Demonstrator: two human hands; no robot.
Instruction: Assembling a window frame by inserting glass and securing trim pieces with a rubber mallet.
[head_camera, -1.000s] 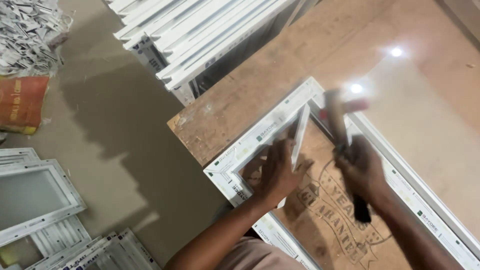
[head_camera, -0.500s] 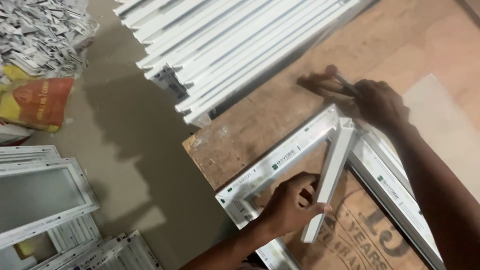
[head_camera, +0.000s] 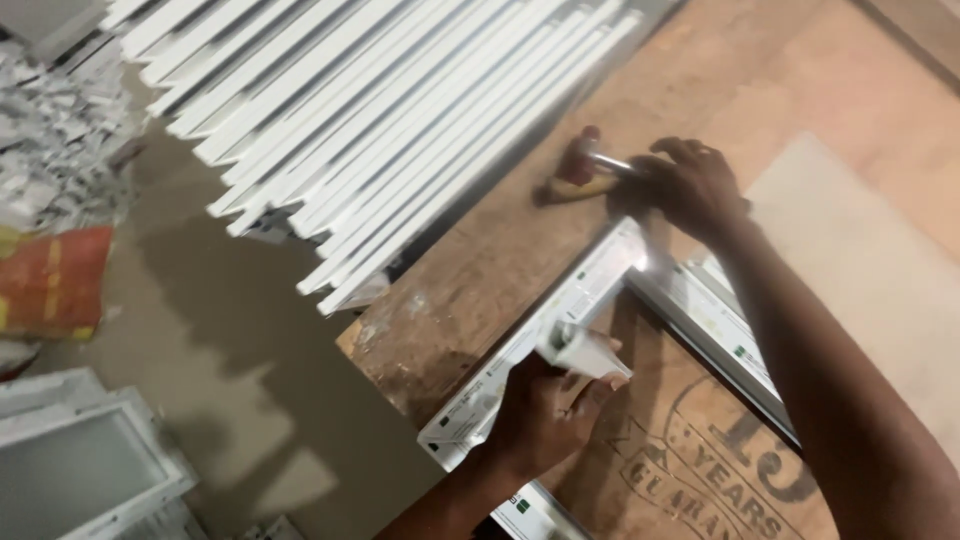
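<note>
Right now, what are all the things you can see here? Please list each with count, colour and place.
frame: one, white, on the table, corner near the right hand
strip: one short, white, in the left hand
hammer: one, reddish head, on the table at the right hand
table: one, brown wood, right half
profiles: many, white, stacked top centre
window: one, white, floor, bottom left
sack: one, orange, floor, left
left hand: holds the strip
right hand: on the hammer handle

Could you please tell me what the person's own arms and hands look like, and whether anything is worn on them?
Both forearms are bare, with no sleeve showing in the head view. The left hand and the right hand wear no gloves. No watch, bracelet or ring can be made out, though the picture is rather blurred.
</note>
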